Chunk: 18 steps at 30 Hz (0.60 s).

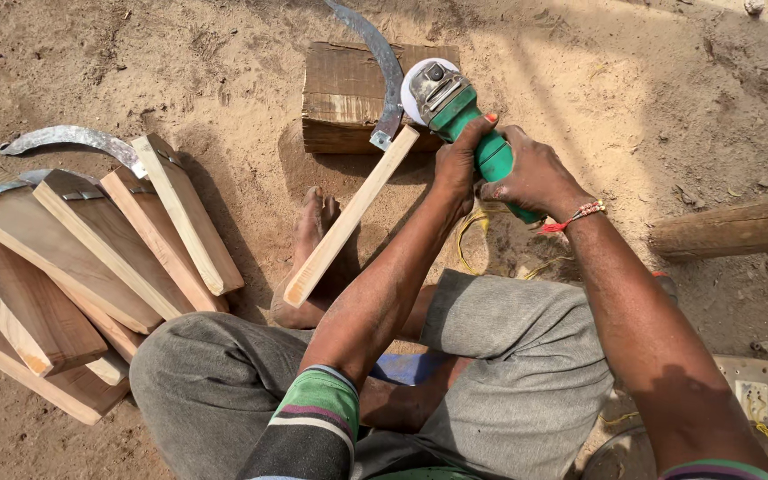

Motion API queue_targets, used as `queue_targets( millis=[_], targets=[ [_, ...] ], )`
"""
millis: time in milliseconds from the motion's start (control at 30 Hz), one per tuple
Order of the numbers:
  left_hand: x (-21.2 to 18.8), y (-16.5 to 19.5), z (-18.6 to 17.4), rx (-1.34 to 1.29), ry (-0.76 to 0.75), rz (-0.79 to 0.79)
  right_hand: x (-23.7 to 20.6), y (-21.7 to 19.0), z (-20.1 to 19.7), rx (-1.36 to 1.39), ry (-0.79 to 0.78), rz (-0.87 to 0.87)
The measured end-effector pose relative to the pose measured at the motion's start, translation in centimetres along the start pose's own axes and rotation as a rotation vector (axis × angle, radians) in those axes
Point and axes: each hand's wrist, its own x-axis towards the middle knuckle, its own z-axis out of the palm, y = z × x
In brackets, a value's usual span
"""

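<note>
Honestly, watching this makes me a bit nervous. The person sits on the sand with both hands on a green angle grinder (468, 124): the left hand (462, 160) is wrapped tight around the body near the head, the right hand (533, 178) is closed on the rear grip, no fingers spread on either. The white disc (415, 84) sits right against the curved sickle blade (382, 67), which lies over a wooden block (344, 98), with its long wooden handle (348, 218) running back down past the bare foot (313, 240). I can't tell if the foot is actually pinning that handle or just lying next to it. If it isn't, I'd guess the blade could skate off the block when the disc bites. Bare toes and bare arms near it too, and the yellow cord (468, 240) loops loosely on the sand by the leg, so it could snag. More finished sickles (100, 240) are stacked well off to the left.
</note>
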Motion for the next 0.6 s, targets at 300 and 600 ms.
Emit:
queue_targets(
  millis=[300, 600],
  targets=[
    [-4.5, 0.3, -3.2, 0.348, 0.124, 0.042, 5.4, -2.0, 2.4, -0.063, 0.079, -0.141],
    [-8.8, 1.2, -10.9, -0.496, 0.498, 0.344, 5.6, -4.9, 2.1, -0.007, 0.031, -0.053]
  ],
)
